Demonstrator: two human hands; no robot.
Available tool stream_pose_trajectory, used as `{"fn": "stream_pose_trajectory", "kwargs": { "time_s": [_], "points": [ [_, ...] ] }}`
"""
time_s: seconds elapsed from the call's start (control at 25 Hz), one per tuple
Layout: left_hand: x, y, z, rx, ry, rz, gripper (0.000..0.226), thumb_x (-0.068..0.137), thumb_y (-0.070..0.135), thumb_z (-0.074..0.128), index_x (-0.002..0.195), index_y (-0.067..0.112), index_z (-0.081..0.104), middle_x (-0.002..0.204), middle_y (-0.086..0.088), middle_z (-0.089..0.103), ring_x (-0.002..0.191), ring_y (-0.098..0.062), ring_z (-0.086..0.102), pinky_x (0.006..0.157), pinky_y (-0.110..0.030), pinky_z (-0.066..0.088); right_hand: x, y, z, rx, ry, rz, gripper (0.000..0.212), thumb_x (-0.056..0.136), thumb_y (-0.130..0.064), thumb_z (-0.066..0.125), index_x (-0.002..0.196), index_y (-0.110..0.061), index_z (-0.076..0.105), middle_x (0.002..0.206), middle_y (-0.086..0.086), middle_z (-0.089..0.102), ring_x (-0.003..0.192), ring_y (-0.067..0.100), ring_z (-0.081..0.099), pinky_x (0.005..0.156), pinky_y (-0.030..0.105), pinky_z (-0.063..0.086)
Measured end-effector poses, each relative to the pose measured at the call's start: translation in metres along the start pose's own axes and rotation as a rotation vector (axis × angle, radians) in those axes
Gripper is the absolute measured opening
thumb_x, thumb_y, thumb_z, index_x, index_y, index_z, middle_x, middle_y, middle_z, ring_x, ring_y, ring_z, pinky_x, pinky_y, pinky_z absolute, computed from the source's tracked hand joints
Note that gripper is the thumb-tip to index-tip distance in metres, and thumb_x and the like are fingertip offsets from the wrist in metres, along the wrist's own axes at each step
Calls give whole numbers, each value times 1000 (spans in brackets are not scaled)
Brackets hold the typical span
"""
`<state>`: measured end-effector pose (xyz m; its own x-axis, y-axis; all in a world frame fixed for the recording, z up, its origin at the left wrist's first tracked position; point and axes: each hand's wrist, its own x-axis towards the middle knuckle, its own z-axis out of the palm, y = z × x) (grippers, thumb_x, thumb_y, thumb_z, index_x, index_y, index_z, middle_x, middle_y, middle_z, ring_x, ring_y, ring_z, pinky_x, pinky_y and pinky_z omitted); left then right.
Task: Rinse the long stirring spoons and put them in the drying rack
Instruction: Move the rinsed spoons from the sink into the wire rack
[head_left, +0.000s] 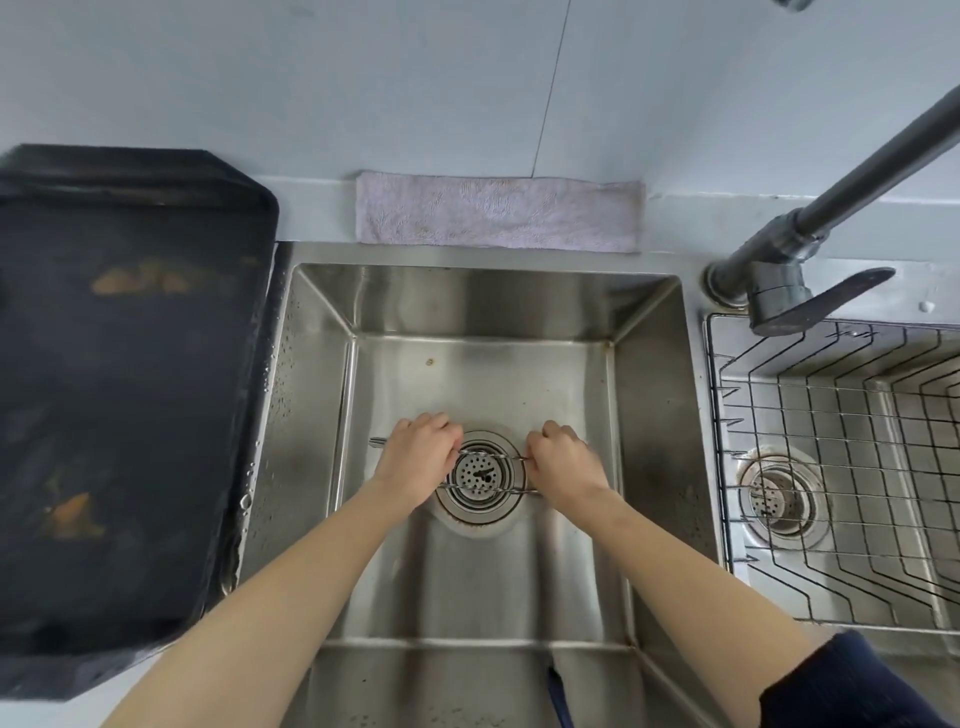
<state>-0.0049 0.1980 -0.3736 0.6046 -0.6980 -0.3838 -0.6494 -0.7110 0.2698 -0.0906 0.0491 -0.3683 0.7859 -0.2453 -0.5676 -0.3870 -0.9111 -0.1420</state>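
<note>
Long thin metal stirring spoons (491, 458) with twisted stems lie across the round drain strainer (480, 475) at the bottom of the steel sink (644, 395). My left hand (421, 457) is closed over their left part, and one end pokes out to the left of it. My right hand (563, 465) is closed over their right part. A second stem shows lower, near the front of the strainer. No water runs from the tap. The wire drying rack (841, 467) sits in the smaller basin on the right and holds nothing that I can see.
A dark grey tap (795, 260) with a lever stands between the two basins, its spout rising to the upper right. A black stained tray (130, 389) fills the counter on the left. A pale folded cloth (496, 213) lies behind the sink.
</note>
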Motion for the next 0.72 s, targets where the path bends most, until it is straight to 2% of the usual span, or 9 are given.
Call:
{"fn": "stream_pose_trajectory", "kwargs": {
  "time_s": [0.2, 0.32, 0.4, 0.48, 0.6, 0.72],
  "points": [
    [-27, 8, -27, -68, 112, -24, 18, 90, 15, 50, 99, 8, 64, 105, -9, 64, 105, -25, 56, 85, -35, 45, -28, -8, -27, 35, 134, -19, 27, 91, -1, 42, 114, -2, 56, 119, 14, 54, 114, 32, 49, 84, 42, 49],
    [-44, 17, -41, -73, 230, 6, 3, 76, 5, 67, 79, 5, 67, 81, -14, 67, 80, -31, 65, 68, -36, 54, -46, -9, -42, 5, 210, -43, 30, 90, 2, 40, 114, -3, 56, 119, 14, 55, 114, 32, 48, 86, 41, 47],
    [-52, 24, -51, -73, 288, 22, 5, 68, 0, 71, 71, 4, 68, 71, -16, 67, 69, -32, 66, 60, -37, 56, -58, -7, -50, -12, 270, -47, 30, 90, 2, 39, 114, -4, 56, 117, 12, 57, 113, 31, 49, 85, 39, 47],
    [-63, 35, -65, -97, 343, 45, 3, 72, 0, 67, 74, 2, 69, 76, -17, 67, 73, -33, 66, 64, -39, 57, -71, -3, -57, -17, 327, -57, 29, 89, 1, 40, 113, -4, 57, 116, 12, 59, 111, 31, 50, 86, 39, 46],
    [-78, 53, -83, -33, 367, 36, 19, 89, 11, 51, 98, 6, 67, 101, -10, 65, 99, -27, 59, 80, -35, 48, -91, 4, -66, -19, 413, -66, 29, 89, -1, 41, 111, -5, 59, 116, 12, 60, 113, 31, 50, 92, 37, 43],
    [-88, 68, -94, -48, 409, 71, 20, 90, 13, 49, 99, 6, 66, 106, -10, 64, 103, -27, 58, 81, -33, 47, -112, 14, -74, -21, 497, -62, 27, 90, -2, 41, 111, -6, 59, 116, 11, 60, 113, 30, 50, 91, 37, 42]
  ]
}}
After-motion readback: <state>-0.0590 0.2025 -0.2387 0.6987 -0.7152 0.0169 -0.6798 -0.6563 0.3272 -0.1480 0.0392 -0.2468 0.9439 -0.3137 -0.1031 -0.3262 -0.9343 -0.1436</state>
